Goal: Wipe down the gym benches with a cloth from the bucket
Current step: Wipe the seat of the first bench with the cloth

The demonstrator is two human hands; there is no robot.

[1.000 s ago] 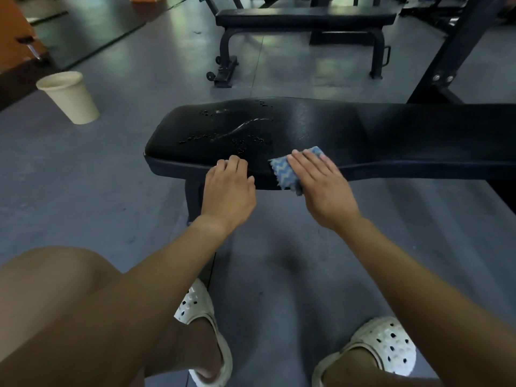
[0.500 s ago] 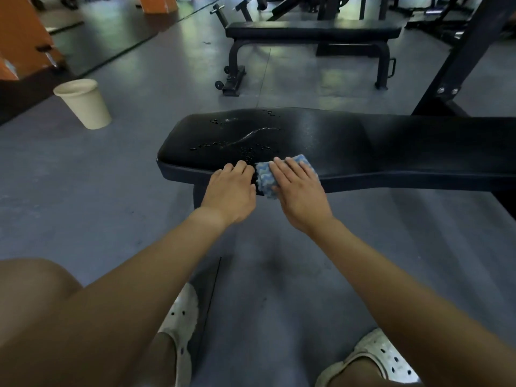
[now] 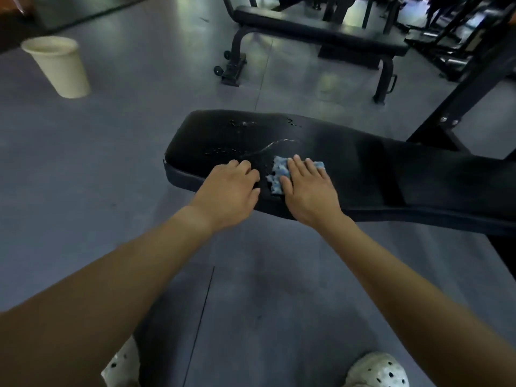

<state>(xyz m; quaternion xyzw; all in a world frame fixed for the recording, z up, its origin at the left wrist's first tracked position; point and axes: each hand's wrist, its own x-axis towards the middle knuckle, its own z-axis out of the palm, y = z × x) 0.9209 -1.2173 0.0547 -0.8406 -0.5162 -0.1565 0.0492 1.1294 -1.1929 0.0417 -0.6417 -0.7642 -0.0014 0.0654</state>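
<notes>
A black padded gym bench (image 3: pixel 377 174) runs from the centre to the right edge, with water droplets and a wet streak on its left end. A blue-and-white patterned cloth (image 3: pixel 277 174) lies on the pad near the front edge. My right hand (image 3: pixel 307 188) presses flat on the cloth with straight fingers. My left hand (image 3: pixel 229 188) rests on the bench's near edge just left of the cloth, its fingers bent over the pad. A cream bucket (image 3: pixel 60 67) stands on the floor at the far left.
A second black bench (image 3: pixel 315 32) on a metal frame with small wheels stands behind. A dark rack upright (image 3: pixel 469 88) rises at the right, with more equipment beyond. Grey floor lies all round. My white perforated clogs (image 3: pixel 377 371) show at the bottom.
My right hand has slid the cloth leftward along the bench and up onto the pad, close to my left hand. The view has tilted and moved closer.
</notes>
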